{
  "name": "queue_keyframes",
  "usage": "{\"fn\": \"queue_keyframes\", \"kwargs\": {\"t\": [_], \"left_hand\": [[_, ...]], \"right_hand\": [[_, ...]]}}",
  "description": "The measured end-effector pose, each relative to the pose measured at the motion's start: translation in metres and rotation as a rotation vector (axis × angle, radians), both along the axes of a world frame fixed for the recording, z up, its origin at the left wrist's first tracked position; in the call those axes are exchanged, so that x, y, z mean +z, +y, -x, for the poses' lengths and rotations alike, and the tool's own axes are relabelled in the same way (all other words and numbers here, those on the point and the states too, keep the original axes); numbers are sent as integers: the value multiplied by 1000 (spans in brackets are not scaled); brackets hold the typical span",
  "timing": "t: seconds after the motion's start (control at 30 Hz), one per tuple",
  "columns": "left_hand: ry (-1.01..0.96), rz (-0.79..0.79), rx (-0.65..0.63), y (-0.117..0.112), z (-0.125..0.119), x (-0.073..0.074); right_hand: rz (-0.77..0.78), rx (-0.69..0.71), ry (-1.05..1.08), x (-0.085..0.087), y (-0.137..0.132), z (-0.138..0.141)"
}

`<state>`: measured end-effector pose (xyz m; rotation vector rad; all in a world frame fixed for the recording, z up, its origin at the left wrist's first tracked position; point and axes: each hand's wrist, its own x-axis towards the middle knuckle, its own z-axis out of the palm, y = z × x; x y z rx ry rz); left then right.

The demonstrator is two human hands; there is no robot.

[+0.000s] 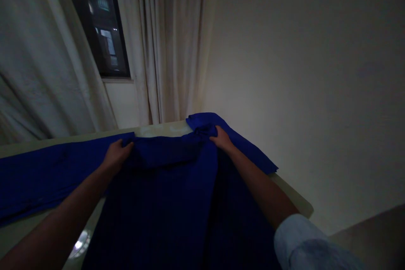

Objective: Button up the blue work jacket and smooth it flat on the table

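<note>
A large dark blue garment is spread across the table and runs down toward me; in the dim light I cannot tell its exact kind. My left hand pinches its far left corner between thumb and fingers. At the far right corner, my right hand grips a bunched fold of the fabric. Between the two hands the upper edge is pulled roughly straight, with a band of cloth folded along it. More blue cloth lies flat beyond and beside my right hand, reaching the table's right edge.
Folded blue cloth lies in layers on the left of the pale table. A shiny light reflection shows at the lower left. Behind stand long curtains, a dark window and a plain wall close on the right.
</note>
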<state>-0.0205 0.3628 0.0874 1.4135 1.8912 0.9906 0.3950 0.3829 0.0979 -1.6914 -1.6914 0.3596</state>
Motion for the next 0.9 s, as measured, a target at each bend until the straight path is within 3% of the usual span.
{"fn": "queue_keyframes", "kwargs": {"t": [0.07,0.13,0.2,0.3,0.37,0.47,0.53,0.6,0.67,0.73,0.83,0.9], "left_hand": [[153,-43,64,4,23,19],[411,-144,147,2,30,24],[686,-322,185,-6,19,16],[869,-613,97,-17,-17,-9],[862,-757,3,-18,-40,-24],[800,-754,-252,-13,-68,-44],[747,-577,-445,-9,-83,-59],[627,-388,-517,-7,-96,-73],[477,-287,-472,-2,-103,-81],[361,-266,-373,5,-98,-76],[281,-268,-115,19,-58,-41],[241,-275,137,21,-9,-8]], "right_hand": [[-34,-91,-16,15,2,3],[-75,-74,-45,22,-8,18],[-110,229,-126,17,-33,45],[-45,966,-382,-6,-82,93],[34,1189,-611,-23,-109,114],[62,1187,-870,-33,-130,120],[45,1154,-836,-31,-136,113],[30,1155,-696,-30,-143,107],[32,1195,-630,-35,-151,107],[41,1238,-667,-45,-157,110],[-7,1126,-527,-50,-151,98],[-93,827,-199,-38,-135,63]]}}
